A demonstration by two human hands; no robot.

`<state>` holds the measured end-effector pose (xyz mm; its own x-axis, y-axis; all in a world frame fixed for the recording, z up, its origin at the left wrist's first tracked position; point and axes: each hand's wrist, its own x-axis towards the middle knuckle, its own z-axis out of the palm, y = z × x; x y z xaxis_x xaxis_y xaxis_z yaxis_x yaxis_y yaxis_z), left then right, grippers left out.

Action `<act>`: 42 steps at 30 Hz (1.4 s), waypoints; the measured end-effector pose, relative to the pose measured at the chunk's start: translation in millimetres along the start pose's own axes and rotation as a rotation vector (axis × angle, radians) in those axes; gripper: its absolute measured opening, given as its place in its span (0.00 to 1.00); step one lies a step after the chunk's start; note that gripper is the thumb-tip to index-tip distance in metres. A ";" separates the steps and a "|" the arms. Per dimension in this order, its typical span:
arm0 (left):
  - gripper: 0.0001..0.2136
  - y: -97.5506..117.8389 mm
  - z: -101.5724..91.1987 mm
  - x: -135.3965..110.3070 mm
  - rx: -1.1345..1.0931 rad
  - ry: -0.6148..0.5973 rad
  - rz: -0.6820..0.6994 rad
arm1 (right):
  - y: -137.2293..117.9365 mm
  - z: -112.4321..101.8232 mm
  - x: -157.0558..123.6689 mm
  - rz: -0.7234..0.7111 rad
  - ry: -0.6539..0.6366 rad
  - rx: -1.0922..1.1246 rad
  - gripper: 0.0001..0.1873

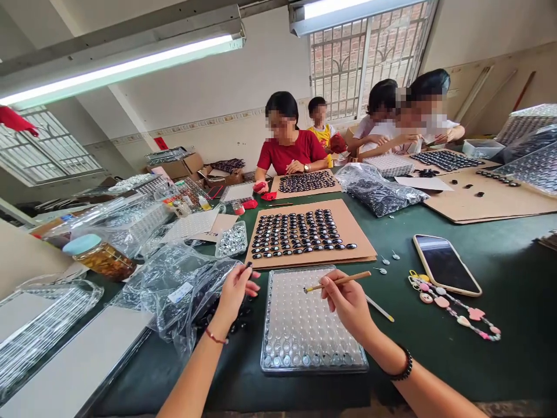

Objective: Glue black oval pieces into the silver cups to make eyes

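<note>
My left hand (237, 287) pinches a small black oval piece (249, 265) between thumb and finger, left of the clear tray. My right hand (346, 299) is closed round a thin wooden stick (354, 277), held like a pen. A tiny shiny bit (306, 289) shows at the stick's tip, over the clear tray (313, 319) with its rows of round cups. Clear round pieces sit in the tray's nearest rows. Beyond it, a brown board (361, 247) carries rows of glossy black ovals (296, 232). A small box (230, 238) of shiny round pieces stands beside the board.
On the left lie a plastic bag (174, 296) of black pieces, a jar (100, 255) and stacked trays (47, 337). A phone (446, 264) with a bead strap (456, 313) and a white stick (380, 307) lie right. Co-workers (291, 151) sit across the table.
</note>
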<state>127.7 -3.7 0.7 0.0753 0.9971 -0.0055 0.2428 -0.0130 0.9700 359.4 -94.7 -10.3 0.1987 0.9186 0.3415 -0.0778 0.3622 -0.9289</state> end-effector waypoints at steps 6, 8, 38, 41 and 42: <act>0.14 20.8 39.1 6.7 -0.682 -0.275 -0.207 | 3.7 -2.9 2.8 0.005 0.022 -0.015 0.15; 0.13 17.8 44.4 1.6 -0.753 -0.335 -0.236 | 5.3 -4.2 3.3 0.013 0.028 -0.024 0.15; 0.15 -3.0 66.0 -29.8 -0.626 -0.495 -0.380 | -2.2 -7.2 -6.7 0.024 0.001 -0.214 0.12; 0.16 -2.6 68.8 -32.1 -0.525 -0.479 -0.360 | -2.6 -5.4 -5.0 0.027 -0.009 -0.220 0.13; 0.15 -2.7 69.7 -32.7 -0.498 -0.465 -0.360 | -2.5 -5.0 -4.5 0.028 -0.009 -0.222 0.13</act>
<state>191.9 -41.5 -18.6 0.4995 0.7986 -0.3359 -0.1265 0.4508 0.8836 363.7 -100.5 -10.2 0.1906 0.9297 0.3153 0.1335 0.2937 -0.9465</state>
